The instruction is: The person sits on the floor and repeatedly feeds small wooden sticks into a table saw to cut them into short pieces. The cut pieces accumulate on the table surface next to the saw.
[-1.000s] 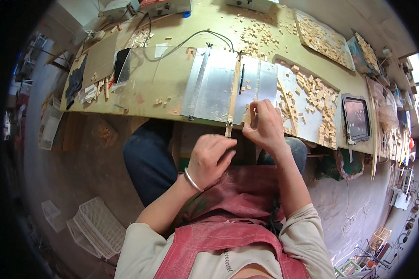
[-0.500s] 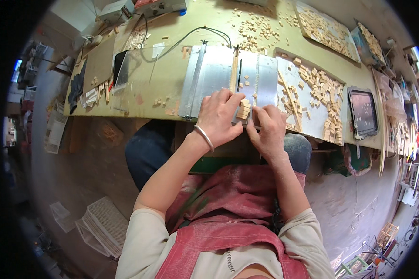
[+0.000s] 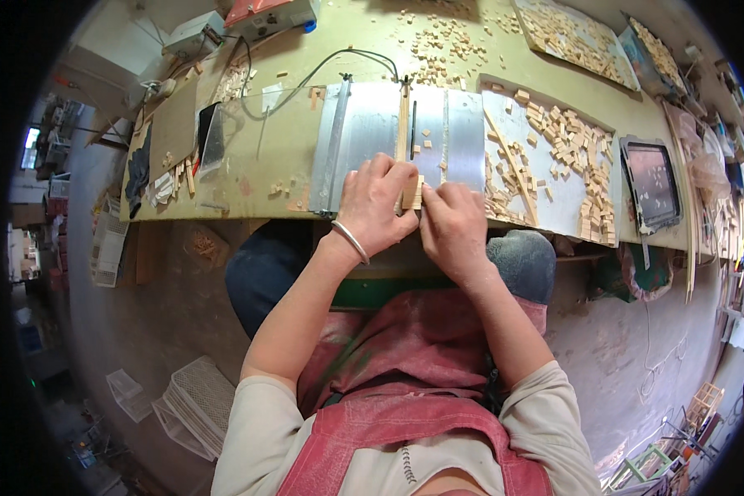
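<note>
A metal plate (image 3: 463, 132) on the bench carries a lengthwise wooden strip (image 3: 403, 116), a dark narrow slot (image 3: 413, 132) and a few small loose pieces. At its front edge, a small stack of wooden blocks (image 3: 414, 192) sits between my hands beside the strip. My left hand (image 3: 374, 207), a silver bangle on its wrist, has its fingers bent over the strip and closed against the blocks from the left. My right hand (image 3: 455, 223) presses them from the right with curled fingers. The fingertips are partly hidden.
A board of scattered blocks (image 3: 508, 174) lies right, with a dark framed tray (image 3: 649, 186) beyond. Behind are a board of pieces (image 3: 574, 45), metal boxes (image 3: 269, 16) and a cable (image 3: 351, 51). A clear sheet (image 3: 248, 140) lies left. My knees are under the bench.
My left hand has risen from below the bench's edge to the blocks on the plate. My right hand has shifted left with the blocks, toward the strip.
</note>
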A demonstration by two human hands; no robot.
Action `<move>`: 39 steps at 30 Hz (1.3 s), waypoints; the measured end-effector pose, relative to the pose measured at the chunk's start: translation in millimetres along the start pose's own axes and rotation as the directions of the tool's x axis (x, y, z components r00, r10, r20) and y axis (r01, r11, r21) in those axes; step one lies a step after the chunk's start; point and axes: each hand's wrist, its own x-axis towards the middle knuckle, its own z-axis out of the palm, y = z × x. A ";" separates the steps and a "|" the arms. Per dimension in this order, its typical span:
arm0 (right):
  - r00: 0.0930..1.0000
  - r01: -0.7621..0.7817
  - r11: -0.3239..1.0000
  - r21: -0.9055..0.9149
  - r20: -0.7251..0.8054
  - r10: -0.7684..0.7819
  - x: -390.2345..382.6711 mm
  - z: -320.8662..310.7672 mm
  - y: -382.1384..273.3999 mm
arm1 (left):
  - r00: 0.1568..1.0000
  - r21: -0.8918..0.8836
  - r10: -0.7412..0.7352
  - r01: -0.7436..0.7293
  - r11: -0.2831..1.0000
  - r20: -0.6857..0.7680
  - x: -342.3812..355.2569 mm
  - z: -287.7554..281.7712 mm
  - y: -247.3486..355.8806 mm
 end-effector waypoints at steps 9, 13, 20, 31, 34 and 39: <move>0.995 -0.011 1.000 0.009 0.103 0.010 3.1 -1.5 -2.0 | 1.000 -0.054 -0.006 0.005 0.999 -0.025 -2.4 3.3 -4.9; 0.997 0.013 0.999 0.048 0.071 -0.016 7.2 -11.3 2.0 | 1.000 -0.082 -0.025 0.023 0.996 -0.014 -3.3 1.6 -6.0; 1.000 -0.024 0.994 0.110 -0.006 0.025 -6.7 -8.7 -6.9 | 0.999 -0.088 -0.039 0.037 0.995 -0.019 -4.7 3.5 -6.1; 0.979 0.011 0.992 0.129 0.198 -0.037 17.4 -23.9 13.2 | 0.999 -0.049 -0.048 0.049 0.998 0.013 -5.2 1.0 -6.0; 0.957 -0.013 0.985 0.170 0.286 -0.037 23.9 -23.1 22.7 | 0.997 -0.062 -0.063 0.066 0.996 0.036 -4.6 -1.7 -4.4; 0.954 -0.057 0.968 0.245 0.298 -0.019 30.4 -21.3 27.9 | 0.992 -0.250 -0.095 0.114 0.962 0.087 1.5 -9.3 -13.0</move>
